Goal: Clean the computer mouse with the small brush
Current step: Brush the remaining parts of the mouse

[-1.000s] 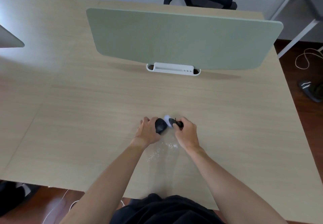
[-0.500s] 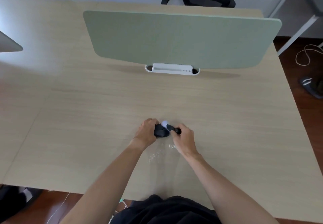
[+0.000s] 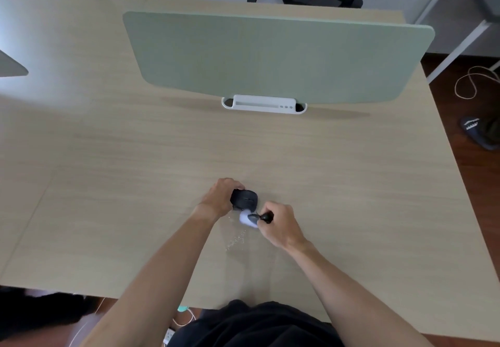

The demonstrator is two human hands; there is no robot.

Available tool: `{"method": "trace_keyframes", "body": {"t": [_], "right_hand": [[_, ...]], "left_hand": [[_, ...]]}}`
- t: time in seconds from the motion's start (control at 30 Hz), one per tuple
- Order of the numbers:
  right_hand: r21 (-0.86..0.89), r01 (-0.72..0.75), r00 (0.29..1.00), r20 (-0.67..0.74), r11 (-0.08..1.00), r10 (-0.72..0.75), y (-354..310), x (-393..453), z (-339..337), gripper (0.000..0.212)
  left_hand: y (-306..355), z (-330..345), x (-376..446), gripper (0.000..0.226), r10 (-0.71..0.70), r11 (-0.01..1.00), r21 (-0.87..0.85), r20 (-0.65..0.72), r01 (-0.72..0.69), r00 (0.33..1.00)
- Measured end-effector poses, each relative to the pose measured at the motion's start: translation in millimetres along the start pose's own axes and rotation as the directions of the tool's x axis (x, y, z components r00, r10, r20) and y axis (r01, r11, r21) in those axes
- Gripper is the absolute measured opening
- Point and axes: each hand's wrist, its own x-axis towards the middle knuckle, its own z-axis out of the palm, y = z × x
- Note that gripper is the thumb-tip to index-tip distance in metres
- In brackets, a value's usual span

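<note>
**Brush sits at the near-right corner of the mouse**

The computer mouse [image 3: 244, 200] is a black one on the counter [image 3: 351, 184], just ahead of the person and a little left of their midline. The left hand [image 3: 220, 198] grips it from its left side, fingers curled over the far edge, so the mouse's top and right flank stay exposed. Its long axis seems to run roughly away from the person, though the hand hides part of the outline, so that is a judgement.

The right hand [image 3: 281, 225] pinches the dark handle of the small brush [image 3: 253, 218], whose pale bristle head points left toward the mouse. The bristles lie just at the mouse's near-right edge; whether they touch the shell or hang just off it cannot be told from this view.

The coming stroke depends on that offset: the mouse lies up and to the left of the brush head, so the brushing hand, the nearer one to the exposed flank, would likely sweep forward and leftward across the shell while the left hand steadies it. Pale specks [image 3: 236, 240] are scattered on the counter just nearer the person than the mouse.
</note>
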Motion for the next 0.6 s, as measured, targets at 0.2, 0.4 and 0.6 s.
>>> {"method": "trace_keyframes", "body": {"t": [0.2, 0.4, 0.6], "right_hand": [[0.130, 0.009, 0.971, -0.238, 0.991, 0.022, -8, 12, 0, 0.020], [0.017, 0.003, 0.997, 0.079, 1.000, -0.004, -2, 6, -3, 0.017], [0.224, -0.103, 0.939, -0.299, 0.969, 0.169, -8, 8, -8, 0.018]], "left_hand": [[-9, 1, 7, 0.059, 0.017, 1.000, -0.025, 0.017, -0.016, 1.000], [-6, -3, 7, 0.052, 0.076, 0.997, 0.017, 0.035, -0.076, 0.997], [-9, -1, 7, 0.058, 0.067, 0.997, 0.039, 0.028, -0.068, 0.997]]}}
